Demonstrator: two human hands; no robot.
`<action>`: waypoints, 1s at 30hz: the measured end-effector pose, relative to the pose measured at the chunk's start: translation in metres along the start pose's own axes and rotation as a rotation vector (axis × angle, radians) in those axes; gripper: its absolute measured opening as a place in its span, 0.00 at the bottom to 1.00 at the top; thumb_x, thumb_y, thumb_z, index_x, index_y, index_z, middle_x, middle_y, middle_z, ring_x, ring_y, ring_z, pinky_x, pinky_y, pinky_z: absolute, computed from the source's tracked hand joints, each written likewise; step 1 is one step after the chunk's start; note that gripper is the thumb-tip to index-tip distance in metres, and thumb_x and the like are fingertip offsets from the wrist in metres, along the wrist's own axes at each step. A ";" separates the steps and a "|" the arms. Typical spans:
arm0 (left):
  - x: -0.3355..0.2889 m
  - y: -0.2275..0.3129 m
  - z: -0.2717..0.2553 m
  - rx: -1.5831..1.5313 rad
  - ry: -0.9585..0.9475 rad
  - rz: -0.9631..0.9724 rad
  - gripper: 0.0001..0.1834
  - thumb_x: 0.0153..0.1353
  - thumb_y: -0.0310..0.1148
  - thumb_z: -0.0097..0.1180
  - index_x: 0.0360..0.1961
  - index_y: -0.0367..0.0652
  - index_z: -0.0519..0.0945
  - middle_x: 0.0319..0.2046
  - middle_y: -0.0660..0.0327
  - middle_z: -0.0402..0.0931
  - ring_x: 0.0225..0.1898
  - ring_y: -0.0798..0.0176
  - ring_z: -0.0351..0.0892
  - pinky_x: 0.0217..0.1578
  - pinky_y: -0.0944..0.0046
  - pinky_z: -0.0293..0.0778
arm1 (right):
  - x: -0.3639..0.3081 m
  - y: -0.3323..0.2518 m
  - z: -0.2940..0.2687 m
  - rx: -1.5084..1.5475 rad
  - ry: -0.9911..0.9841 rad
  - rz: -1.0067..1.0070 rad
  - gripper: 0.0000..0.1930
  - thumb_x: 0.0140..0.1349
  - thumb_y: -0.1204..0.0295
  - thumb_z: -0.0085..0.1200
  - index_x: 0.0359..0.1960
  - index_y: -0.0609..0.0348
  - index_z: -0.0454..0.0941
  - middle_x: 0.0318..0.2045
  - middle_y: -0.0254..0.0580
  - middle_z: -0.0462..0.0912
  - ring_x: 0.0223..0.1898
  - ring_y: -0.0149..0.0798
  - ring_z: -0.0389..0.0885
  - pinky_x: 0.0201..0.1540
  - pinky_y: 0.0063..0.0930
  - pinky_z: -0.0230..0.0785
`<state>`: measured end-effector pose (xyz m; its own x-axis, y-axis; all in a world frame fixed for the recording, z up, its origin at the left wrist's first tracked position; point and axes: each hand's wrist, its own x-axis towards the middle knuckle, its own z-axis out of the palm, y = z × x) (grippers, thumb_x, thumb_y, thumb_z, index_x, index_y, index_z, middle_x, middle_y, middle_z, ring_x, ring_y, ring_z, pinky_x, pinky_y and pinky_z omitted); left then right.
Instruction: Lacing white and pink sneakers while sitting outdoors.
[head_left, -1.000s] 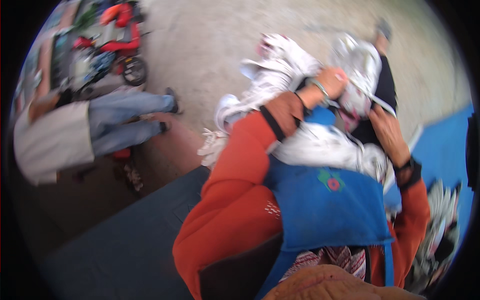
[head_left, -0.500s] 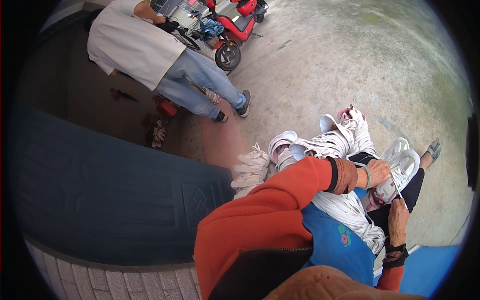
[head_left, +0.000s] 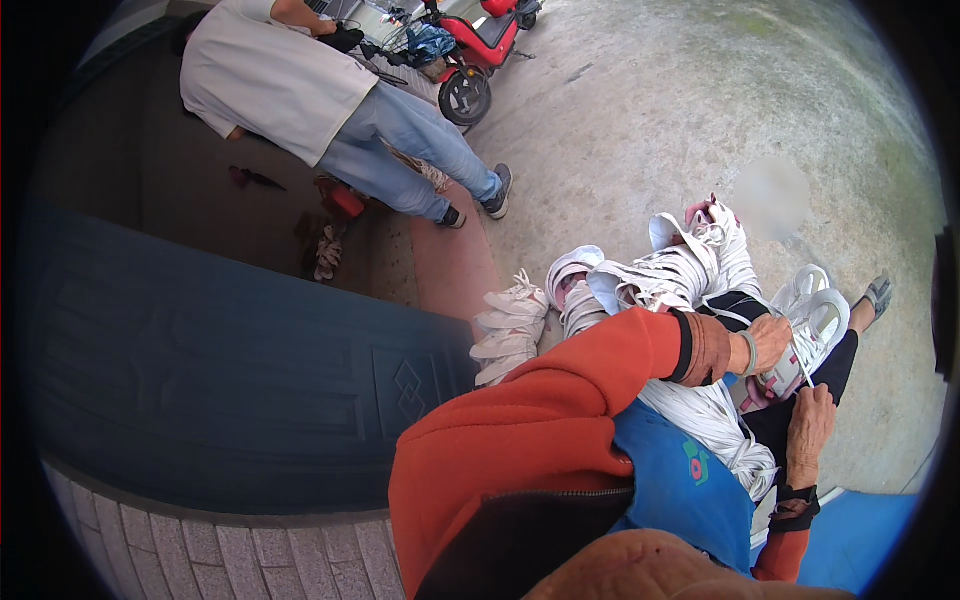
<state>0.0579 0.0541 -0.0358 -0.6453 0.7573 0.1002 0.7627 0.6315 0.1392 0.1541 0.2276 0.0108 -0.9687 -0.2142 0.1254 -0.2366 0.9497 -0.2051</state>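
A white shoe with pink patches (head_left: 812, 345) rests at my knees, a second white shoe (head_left: 797, 290) close behind it. My left hand (head_left: 768, 345) is closed at the shoe's lacing, pinching a white shoelace. Below the shoe, my right hand (head_left: 810, 428) pinches the same shoelace (head_left: 806, 372), which runs taut between the hands. A thick bundle of loose white laces (head_left: 708, 425) lies across my lap on a blue apron (head_left: 668, 470). The left hand's fingertips are partly hidden.
Stacked white shoes (head_left: 665, 275) stand beyond my left arm, with another stack (head_left: 508, 335) further left. A dark blue door (head_left: 230, 390) fills the left side. A person in jeans (head_left: 400, 140) bends by the doorway. A red scooter (head_left: 480, 50) is parked behind on concrete.
The whole view has shifted slightly. Both hands stay at the shoe, with the shoelace still stretched between them. The person by the doorway remains bent over.
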 end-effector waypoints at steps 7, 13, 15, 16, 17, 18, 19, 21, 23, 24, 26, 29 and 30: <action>-0.003 0.000 0.015 -0.119 0.070 -0.093 0.11 0.43 0.30 0.51 0.28 0.35 0.74 0.27 0.55 0.69 0.35 0.54 0.69 0.33 0.57 0.67 | -0.002 0.011 0.017 0.151 0.094 0.027 0.04 0.55 0.78 0.47 0.27 0.62 0.66 0.26 0.46 0.63 0.27 0.49 0.69 0.27 0.38 0.63; -0.006 0.008 0.016 -0.186 0.158 -0.096 0.12 0.41 0.27 0.51 0.30 0.35 0.72 0.29 0.54 0.69 0.36 0.52 0.71 0.35 0.57 0.68 | -0.011 0.018 0.013 0.200 0.074 0.028 0.02 0.57 0.77 0.45 0.31 0.61 0.67 0.30 0.48 0.66 0.30 0.51 0.71 0.29 0.38 0.65; -0.002 0.007 0.014 -0.211 0.102 -0.073 0.12 0.39 0.27 0.51 0.28 0.35 0.73 0.28 0.52 0.71 0.33 0.52 0.73 0.35 0.58 0.70 | -0.007 0.019 0.008 0.237 0.149 0.145 0.05 0.60 0.75 0.42 0.36 0.59 0.69 0.36 0.50 0.69 0.35 0.52 0.72 0.32 0.39 0.66; -0.001 0.009 0.002 -0.143 0.040 0.028 0.12 0.37 0.28 0.53 0.27 0.36 0.75 0.28 0.51 0.72 0.33 0.52 0.74 0.35 0.58 0.71 | -0.012 0.030 0.014 0.209 0.128 0.232 0.08 0.61 0.75 0.41 0.40 0.58 0.70 0.39 0.51 0.70 0.37 0.52 0.73 0.33 0.39 0.67; -0.003 0.002 0.001 -0.072 0.051 0.073 0.13 0.36 0.29 0.55 0.27 0.36 0.75 0.29 0.50 0.72 0.33 0.52 0.74 0.36 0.58 0.71 | -0.012 0.039 0.022 0.212 0.321 0.159 0.11 0.62 0.73 0.40 0.44 0.54 0.70 0.41 0.51 0.71 0.38 0.53 0.73 0.35 0.39 0.68; -0.002 0.006 -0.022 -0.090 -0.120 0.005 0.15 0.36 0.29 0.56 0.29 0.35 0.75 0.30 0.49 0.73 0.35 0.51 0.75 0.38 0.57 0.72 | -0.013 0.042 0.020 0.254 0.237 0.243 0.12 0.61 0.73 0.41 0.46 0.52 0.71 0.40 0.50 0.72 0.38 0.53 0.73 0.35 0.38 0.68; -0.005 0.005 -0.053 -0.092 -0.184 -0.014 0.15 0.38 0.29 0.56 0.31 0.34 0.74 0.30 0.48 0.73 0.36 0.50 0.75 0.38 0.57 0.72 | -0.001 0.035 0.004 0.274 0.147 0.258 0.11 0.61 0.73 0.41 0.44 0.53 0.71 0.38 0.48 0.73 0.36 0.53 0.74 0.35 0.38 0.68; -0.012 -0.011 -0.031 -0.073 -0.043 -0.060 0.12 0.43 0.28 0.53 0.31 0.34 0.71 0.30 0.47 0.73 0.30 0.47 0.76 0.31 0.55 0.73 | 0.013 0.033 0.002 0.337 0.114 0.143 0.07 0.60 0.73 0.43 0.38 0.55 0.71 0.33 0.47 0.72 0.34 0.53 0.73 0.33 0.38 0.67; -0.007 -0.024 -0.008 -0.157 0.023 -0.105 0.09 0.51 0.24 0.45 0.35 0.35 0.66 0.18 0.44 0.72 0.21 0.41 0.74 0.23 0.47 0.71 | 0.006 0.032 0.015 0.313 0.108 0.081 0.04 0.58 0.75 0.42 0.34 0.58 0.69 0.29 0.47 0.70 0.30 0.53 0.72 0.31 0.40 0.66; -0.001 -0.012 -0.017 -0.284 0.063 -0.143 0.06 0.52 0.24 0.43 0.32 0.37 0.65 0.18 0.44 0.72 0.21 0.41 0.74 0.22 0.47 0.70 | -0.003 0.028 0.019 0.318 0.095 0.098 0.04 0.57 0.76 0.43 0.34 0.58 0.68 0.28 0.47 0.68 0.29 0.52 0.72 0.29 0.39 0.66; 0.002 -0.011 -0.018 -0.350 0.127 0.022 0.06 0.51 0.23 0.45 0.31 0.40 0.65 0.20 0.48 0.72 0.24 0.41 0.73 0.24 0.48 0.69 | -0.007 0.020 0.019 0.290 0.052 0.124 0.05 0.58 0.75 0.44 0.35 0.58 0.67 0.30 0.46 0.69 0.29 0.51 0.73 0.29 0.38 0.68; 0.006 -0.004 -0.014 -0.370 0.097 0.040 0.07 0.50 0.23 0.46 0.32 0.42 0.67 0.21 0.49 0.72 0.25 0.42 0.74 0.25 0.50 0.70 | -0.006 0.024 0.020 0.229 0.120 0.139 0.05 0.58 0.74 0.45 0.36 0.58 0.67 0.30 0.46 0.69 0.29 0.50 0.74 0.29 0.37 0.68; 0.004 -0.002 -0.014 -0.363 0.099 0.054 0.07 0.50 0.23 0.47 0.33 0.42 0.68 0.22 0.49 0.72 0.24 0.43 0.74 0.24 0.50 0.70 | -0.004 0.025 0.023 0.227 0.123 0.155 0.06 0.58 0.73 0.45 0.36 0.58 0.67 0.30 0.45 0.69 0.28 0.50 0.74 0.28 0.37 0.68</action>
<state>0.0529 0.0536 -0.0219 -0.6191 0.7571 0.2089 0.7426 0.4777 0.4695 0.1503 0.2472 -0.0167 -0.9814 -0.0285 0.1897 -0.1111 0.8906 -0.4409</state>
